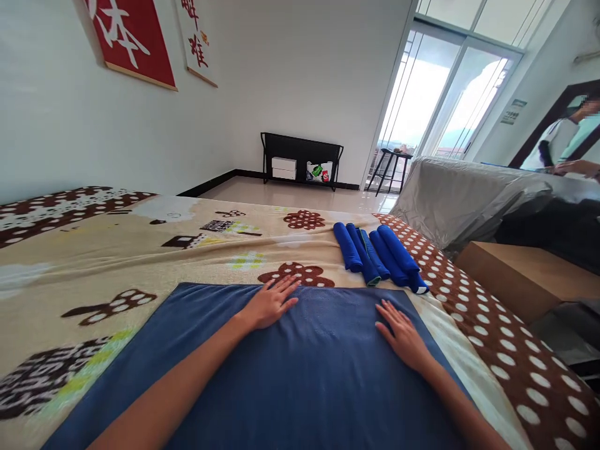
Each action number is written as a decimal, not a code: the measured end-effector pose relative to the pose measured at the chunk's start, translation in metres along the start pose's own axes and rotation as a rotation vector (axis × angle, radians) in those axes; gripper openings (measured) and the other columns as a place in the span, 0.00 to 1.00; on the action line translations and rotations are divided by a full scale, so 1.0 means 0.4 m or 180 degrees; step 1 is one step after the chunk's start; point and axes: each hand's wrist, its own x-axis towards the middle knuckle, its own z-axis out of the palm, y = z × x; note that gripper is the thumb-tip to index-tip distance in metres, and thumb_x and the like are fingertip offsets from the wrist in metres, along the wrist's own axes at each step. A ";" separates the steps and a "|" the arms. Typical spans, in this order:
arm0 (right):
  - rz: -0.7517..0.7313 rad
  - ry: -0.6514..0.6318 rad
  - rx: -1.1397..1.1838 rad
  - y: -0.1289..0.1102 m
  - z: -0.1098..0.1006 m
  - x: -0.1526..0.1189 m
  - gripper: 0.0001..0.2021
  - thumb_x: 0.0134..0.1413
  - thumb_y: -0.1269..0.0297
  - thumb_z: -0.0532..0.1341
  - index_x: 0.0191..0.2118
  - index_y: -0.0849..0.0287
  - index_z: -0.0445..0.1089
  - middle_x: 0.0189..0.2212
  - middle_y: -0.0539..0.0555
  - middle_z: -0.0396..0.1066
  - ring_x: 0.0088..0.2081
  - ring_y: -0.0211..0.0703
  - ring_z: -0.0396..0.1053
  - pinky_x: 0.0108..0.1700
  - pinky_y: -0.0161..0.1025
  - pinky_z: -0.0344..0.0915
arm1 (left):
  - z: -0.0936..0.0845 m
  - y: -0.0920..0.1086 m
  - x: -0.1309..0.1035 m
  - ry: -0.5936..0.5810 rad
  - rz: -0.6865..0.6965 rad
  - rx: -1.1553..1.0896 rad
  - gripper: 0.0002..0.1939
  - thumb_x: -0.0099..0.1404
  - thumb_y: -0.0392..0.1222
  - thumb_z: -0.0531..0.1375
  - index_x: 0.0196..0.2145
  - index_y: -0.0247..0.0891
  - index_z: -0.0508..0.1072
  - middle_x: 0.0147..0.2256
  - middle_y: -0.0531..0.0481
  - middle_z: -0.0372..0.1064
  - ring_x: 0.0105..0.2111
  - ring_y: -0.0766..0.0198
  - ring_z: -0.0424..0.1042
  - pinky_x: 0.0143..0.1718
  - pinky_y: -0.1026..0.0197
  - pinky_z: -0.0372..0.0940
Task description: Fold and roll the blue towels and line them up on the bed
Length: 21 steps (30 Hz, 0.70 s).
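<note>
A dark blue towel [300, 375] lies spread out on a patterned blanket, its near end running out of the picture. My left hand [272, 303] rests flat near the towel's far edge, left of the middle, with the fingers stretched. Towards the far right corner, my right hand [400, 331] lies on the cloth too, palm down and fingers extended. Neither hand holds anything. Just beyond the towel's far right edge sit several rolled bright blue towels [375, 253], side by side on the blanket.
The blanket [225, 250] is cream with brown polka-dot borders. A cardboard box [510, 272] and a plastic-covered piece of furniture [450, 194] stand at the right. Against the far wall is a black rack [302, 150], with a stool [391, 167] nearby. Another person [557, 140] is at far right.
</note>
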 end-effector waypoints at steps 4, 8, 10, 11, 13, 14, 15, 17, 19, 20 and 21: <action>0.0293 -0.0029 0.0048 0.133 0.000 0.045 0.31 0.69 0.44 0.40 0.68 0.54 0.54 0.69 0.55 0.51 0.70 0.47 0.48 0.68 0.52 0.52 | -0.024 -0.152 -0.089 0.0165 -0.0764 0.0128 0.31 0.73 0.60 0.39 0.69 0.48 0.48 0.70 0.49 0.43 0.70 0.55 0.43 0.67 0.41 0.40; 0.0333 -0.0147 0.0048 0.182 0.034 0.081 0.30 0.67 0.41 0.41 0.69 0.46 0.52 0.70 0.49 0.49 0.70 0.46 0.46 0.69 0.54 0.46 | -0.004 -0.242 -0.142 0.0239 -0.1161 0.0241 0.30 0.73 0.58 0.39 0.68 0.48 0.51 0.70 0.50 0.44 0.70 0.56 0.44 0.67 0.39 0.39; 0.0357 -0.0161 0.0034 0.183 0.052 0.087 0.31 0.67 0.40 0.41 0.69 0.45 0.50 0.70 0.48 0.47 0.71 0.46 0.44 0.70 0.54 0.43 | 0.006 -0.247 -0.143 0.0264 -0.1166 0.0280 0.30 0.73 0.59 0.40 0.68 0.50 0.52 0.70 0.52 0.44 0.70 0.57 0.45 0.67 0.40 0.39; 0.0369 -0.0164 0.0027 0.183 0.058 0.086 0.31 0.67 0.40 0.41 0.69 0.45 0.50 0.70 0.47 0.46 0.71 0.45 0.43 0.70 0.54 0.43 | 0.008 -0.244 -0.141 0.0276 -0.1152 0.0294 0.30 0.73 0.59 0.40 0.68 0.51 0.52 0.70 0.54 0.45 0.70 0.58 0.45 0.67 0.41 0.40; 0.0405 -0.0160 0.0011 0.186 0.064 0.081 0.31 0.67 0.40 0.41 0.70 0.45 0.49 0.70 0.48 0.46 0.71 0.44 0.42 0.71 0.53 0.42 | 0.004 -0.241 -0.140 0.0333 -0.1128 0.0326 0.29 0.73 0.59 0.38 0.68 0.53 0.52 0.70 0.56 0.45 0.69 0.61 0.46 0.68 0.45 0.42; 0.0435 -0.0152 0.0001 0.190 0.064 0.075 0.32 0.67 0.40 0.41 0.70 0.46 0.49 0.70 0.48 0.47 0.71 0.44 0.41 0.71 0.53 0.42 | -0.001 -0.245 -0.145 0.0394 -0.1146 0.0355 0.29 0.73 0.58 0.38 0.68 0.53 0.52 0.70 0.57 0.44 0.69 0.63 0.45 0.68 0.47 0.42; 0.0472 -0.0140 -0.0010 0.195 0.063 0.066 0.32 0.67 0.40 0.40 0.70 0.46 0.48 0.70 0.49 0.46 0.71 0.44 0.41 0.70 0.53 0.42 | -0.008 -0.254 -0.155 0.0481 -0.1208 0.0395 0.29 0.74 0.57 0.37 0.68 0.51 0.52 0.70 0.56 0.43 0.70 0.63 0.44 0.68 0.48 0.42; 0.0550 -0.0123 -0.0029 0.210 0.061 0.042 0.32 0.67 0.40 0.39 0.70 0.48 0.49 0.70 0.51 0.46 0.71 0.45 0.41 0.70 0.54 0.44 | -0.022 -0.291 -0.190 0.0689 -0.1486 0.0498 0.30 0.73 0.54 0.36 0.68 0.45 0.52 0.71 0.51 0.40 0.71 0.61 0.41 0.68 0.46 0.39; 0.0618 -0.0117 -0.0043 0.228 0.060 0.016 0.33 0.67 0.40 0.38 0.70 0.50 0.50 0.70 0.53 0.46 0.71 0.47 0.42 0.69 0.55 0.45 | -0.032 -0.344 -0.236 0.0798 -0.1859 0.0572 0.31 0.73 0.53 0.37 0.68 0.39 0.53 0.70 0.44 0.42 0.70 0.53 0.42 0.67 0.39 0.40; 0.0644 -0.0115 -0.0050 0.237 0.060 0.006 0.33 0.67 0.40 0.38 0.70 0.50 0.50 0.70 0.53 0.46 0.71 0.48 0.43 0.69 0.56 0.46 | -0.034 -0.370 -0.258 0.0790 -0.2012 0.0584 0.32 0.72 0.53 0.39 0.68 0.39 0.55 0.70 0.42 0.45 0.70 0.50 0.45 0.66 0.36 0.42; 0.0664 -0.0109 -0.0059 0.244 0.060 -0.002 0.33 0.67 0.41 0.38 0.70 0.50 0.50 0.70 0.53 0.47 0.71 0.48 0.44 0.69 0.57 0.47 | -0.035 -0.394 -0.277 0.0758 -0.2123 0.0585 0.31 0.71 0.54 0.40 0.67 0.41 0.56 0.69 0.41 0.47 0.69 0.48 0.48 0.65 0.35 0.45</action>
